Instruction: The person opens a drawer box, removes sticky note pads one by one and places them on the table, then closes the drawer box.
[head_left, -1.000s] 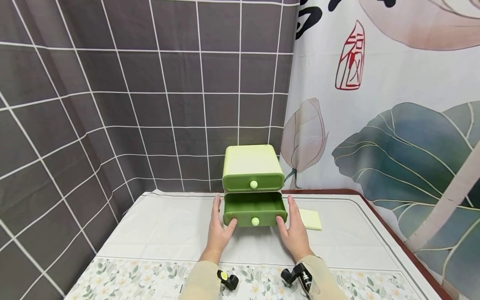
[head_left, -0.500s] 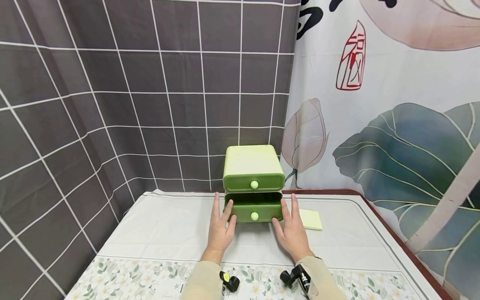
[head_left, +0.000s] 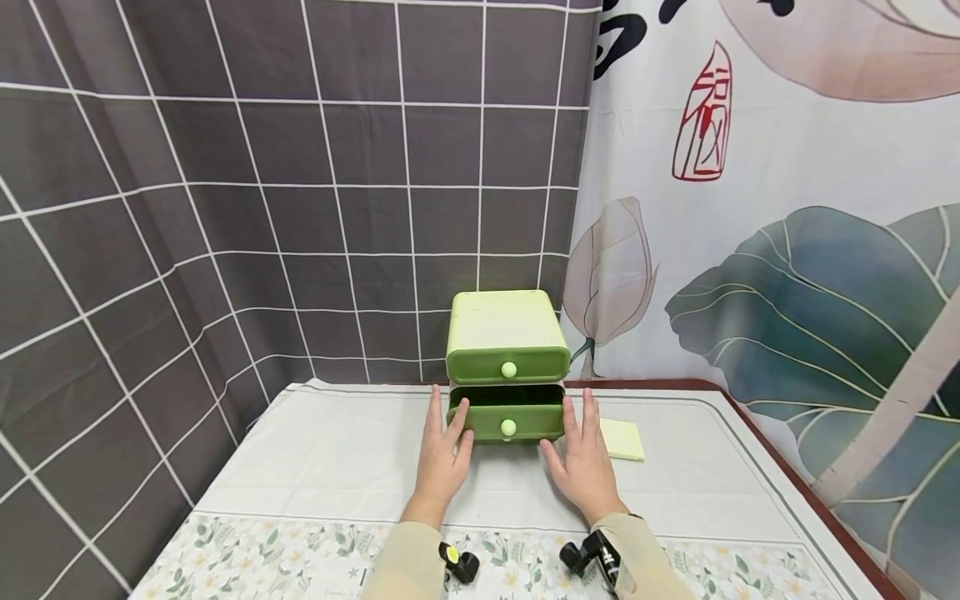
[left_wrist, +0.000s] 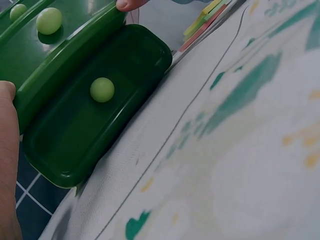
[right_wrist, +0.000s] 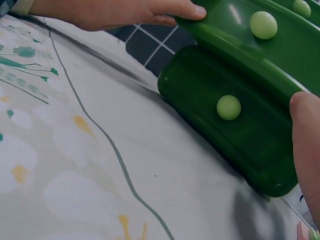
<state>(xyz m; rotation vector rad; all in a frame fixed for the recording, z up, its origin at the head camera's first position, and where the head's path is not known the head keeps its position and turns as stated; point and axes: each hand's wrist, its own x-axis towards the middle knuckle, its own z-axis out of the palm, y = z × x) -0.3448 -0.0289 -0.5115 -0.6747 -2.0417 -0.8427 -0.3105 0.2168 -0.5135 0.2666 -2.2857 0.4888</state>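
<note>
A small chest with a pale green top (head_left: 508, 318) and green drawers stands at the back of the table. Its top drawer (head_left: 480, 365) is closed; the drawer (head_left: 483, 425) beneath is partly pulled out. Another drawer (left_wrist: 65, 135), low down and mostly hidden in the head view, shows closed in the wrist views. My left hand (head_left: 440, 467) is at the pulled-out drawer's left front corner, fingers extended, thumb at the front. At the right corner my right hand (head_left: 587, 467) does likewise; its thumb (right_wrist: 306, 117) touches the drawer's edge. Neither hand grips anything.
A pale yellow pad (head_left: 621, 439) lies right of the chest; the left wrist view shows coloured pads (left_wrist: 202, 22) there. A white cloth with a floral border (head_left: 285, 554) covers the table. Grey checked fabric (head_left: 337, 217) and a printed curtain (head_left: 637, 133) hang behind.
The pulled-out drawer has slid back a little into the chest. Fingers of both hands have shifted from its sides toward its front corners. Over the last half second almost nothing differs.
</note>
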